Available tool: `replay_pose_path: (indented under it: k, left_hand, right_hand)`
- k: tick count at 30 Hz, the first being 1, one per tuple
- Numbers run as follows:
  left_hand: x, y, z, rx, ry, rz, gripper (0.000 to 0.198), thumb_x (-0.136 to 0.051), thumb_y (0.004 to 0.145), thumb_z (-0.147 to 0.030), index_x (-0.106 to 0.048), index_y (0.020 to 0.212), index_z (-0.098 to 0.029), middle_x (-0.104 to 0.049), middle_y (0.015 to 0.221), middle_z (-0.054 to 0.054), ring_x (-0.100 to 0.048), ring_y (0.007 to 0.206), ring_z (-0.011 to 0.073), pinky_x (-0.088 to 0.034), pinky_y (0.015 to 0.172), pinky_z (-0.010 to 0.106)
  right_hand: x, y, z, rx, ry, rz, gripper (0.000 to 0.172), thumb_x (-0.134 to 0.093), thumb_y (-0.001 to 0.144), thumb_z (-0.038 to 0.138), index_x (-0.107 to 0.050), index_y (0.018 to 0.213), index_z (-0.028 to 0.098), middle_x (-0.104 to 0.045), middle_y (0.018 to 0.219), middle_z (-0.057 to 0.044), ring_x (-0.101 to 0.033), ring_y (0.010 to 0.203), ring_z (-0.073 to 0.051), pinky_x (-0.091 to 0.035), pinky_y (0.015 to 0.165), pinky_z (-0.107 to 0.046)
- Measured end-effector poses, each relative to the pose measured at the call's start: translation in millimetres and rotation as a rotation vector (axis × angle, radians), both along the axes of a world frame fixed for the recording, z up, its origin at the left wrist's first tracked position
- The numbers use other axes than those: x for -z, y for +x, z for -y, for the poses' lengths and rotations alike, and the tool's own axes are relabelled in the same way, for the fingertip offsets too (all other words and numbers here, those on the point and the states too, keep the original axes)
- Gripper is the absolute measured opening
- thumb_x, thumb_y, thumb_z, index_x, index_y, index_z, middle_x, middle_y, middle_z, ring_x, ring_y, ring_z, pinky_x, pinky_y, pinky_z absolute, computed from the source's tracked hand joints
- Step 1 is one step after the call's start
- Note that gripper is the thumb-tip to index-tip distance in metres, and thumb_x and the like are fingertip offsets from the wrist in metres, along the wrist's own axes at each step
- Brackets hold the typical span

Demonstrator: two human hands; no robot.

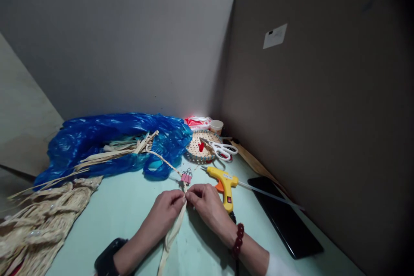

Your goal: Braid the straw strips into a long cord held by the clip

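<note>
My left hand [163, 213] and my right hand [205, 202] meet at the middle of the pale green table [129, 207], fingertips pinched together on pale straw strips [173, 233] that trail back toward me. Just beyond the fingertips a pink binder clip [186, 176] grips a braided straw cord [161, 158] that runs up to the blue bag. A black watch sits on my left wrist and a dark red bead bracelet [238, 240] on my right wrist.
A yellow glue gun [225, 182] lies right of my hands. Behind it a round woven tray [200, 146] carries white scissors [223, 150]. A blue plastic bag [110, 142] holds straw at the left, woven straw work [39, 224] lies nearer, and a black phone [284, 215] lies right. Grey partitions enclose the desk.
</note>
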State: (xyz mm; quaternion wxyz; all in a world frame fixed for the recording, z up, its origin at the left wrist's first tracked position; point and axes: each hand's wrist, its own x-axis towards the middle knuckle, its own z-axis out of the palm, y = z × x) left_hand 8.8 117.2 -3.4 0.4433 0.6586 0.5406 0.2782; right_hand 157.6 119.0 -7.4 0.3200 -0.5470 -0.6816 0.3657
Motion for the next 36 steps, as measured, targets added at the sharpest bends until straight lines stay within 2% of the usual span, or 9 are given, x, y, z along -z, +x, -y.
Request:
replay_pose_path:
  k: [7,14,20,26,28,30,32,34,36]
  left_hand:
    - [-9.4,3.5,17.6,-0.086,0.192,-0.291,0.030,-0.042,0.085,-0.033,-0.051,0.059,-0.021,-0.057,0.058,0.002,-0.050,0.059,0.0199,-0.027,0.060,0.029]
    - [-1.2,21.1,38.9,0.025,0.236,-0.447,0.028,-0.035,0.090,-0.026,-0.052,0.068,-0.023,-0.066,0.069,0.009,-0.061,0.066,0.0250,-0.032,0.062,0.032]
    - [0.4,23.1,41.9,0.116,0.227,-0.610,0.035,-0.026,0.093,-0.021,-0.061,0.089,-0.016,-0.072,0.084,0.019,-0.067,0.078,0.0337,-0.035,0.066,0.037]
    - [-3.6,23.0,41.2,0.169,0.220,-0.710,0.038,-0.027,0.090,-0.015,-0.063,0.100,-0.013,-0.073,0.089,0.021,-0.068,0.080,0.0361,-0.037,0.067,0.039]
    - [-7.2,18.6,37.6,0.177,0.229,-0.697,0.036,-0.029,0.091,-0.019,-0.065,0.095,-0.016,-0.073,0.088,0.018,-0.068,0.079,0.0341,-0.037,0.066,0.038]
    - [-10.9,10.9,29.6,0.138,0.241,-0.632,0.034,-0.034,0.092,-0.029,-0.065,0.080,-0.020,-0.072,0.082,0.011,-0.067,0.078,0.0298,-0.038,0.068,0.035]
    - [-12.1,2.2,17.3,0.005,0.235,-0.521,0.037,-0.044,0.087,-0.041,-0.060,0.060,-0.021,-0.067,0.068,0.007,-0.062,0.068,0.0245,-0.038,0.064,0.032]
    - [-8.4,-4.4,3.0,-0.127,0.218,-0.332,0.030,-0.054,0.078,-0.047,-0.061,0.064,-0.021,-0.066,0.067,0.003,-0.059,0.063,0.0206,-0.039,0.060,0.028]
    - [0.8,-7.4,-10.3,-0.087,0.019,-0.062,0.033,-0.060,0.071,-0.054,-0.062,0.077,-0.021,-0.064,0.062,0.000,-0.048,0.044,0.0130,-0.033,0.045,0.023]
  right_hand:
    - [-0.3,-1.0,5.8,0.073,0.056,0.010,0.024,-0.050,0.078,0.017,-0.063,0.059,0.014,-0.053,0.053,0.000,-0.042,0.053,-0.011,-0.028,0.053,-0.023]
    - [2.4,1.1,3.6,0.047,0.028,-0.045,0.022,-0.048,0.073,0.017,-0.056,0.052,0.015,-0.041,0.050,0.002,-0.035,0.053,-0.011,-0.025,0.051,-0.023]
    - [2.3,4.1,3.5,-0.026,-0.033,-0.133,0.022,-0.045,0.072,0.016,-0.045,0.050,0.016,-0.033,0.052,0.004,-0.028,0.053,-0.009,-0.024,0.050,-0.021]
    - [2.3,3.4,6.4,-0.012,-0.056,-0.183,0.022,-0.049,0.074,0.017,-0.050,0.052,0.015,-0.040,0.052,0.004,-0.035,0.054,-0.009,-0.027,0.052,-0.020]
    - [3.7,2.5,6.9,0.012,-0.057,-0.186,0.020,-0.051,0.073,0.016,-0.056,0.054,0.014,-0.046,0.053,0.004,-0.039,0.055,-0.009,-0.029,0.052,-0.020]
    - [3.8,1.7,7.5,0.035,-0.053,-0.184,0.018,-0.052,0.072,0.014,-0.062,0.057,0.014,-0.052,0.053,0.003,-0.042,0.055,-0.010,-0.030,0.052,-0.020]
    - [2.3,1.0,8.6,0.049,-0.051,-0.183,0.020,-0.053,0.073,0.012,-0.067,0.059,0.014,-0.058,0.054,0.002,-0.045,0.054,-0.010,-0.031,0.052,-0.019]
    - [-0.4,0.4,10.2,0.056,-0.051,-0.187,0.022,-0.053,0.074,0.012,-0.071,0.062,0.015,-0.064,0.058,0.001,-0.049,0.055,-0.010,-0.034,0.054,-0.019]
    - [-3.6,0.5,11.7,0.059,-0.048,-0.189,0.023,-0.054,0.075,0.013,-0.074,0.065,0.017,-0.068,0.060,0.000,-0.053,0.057,-0.011,-0.036,0.057,-0.018]
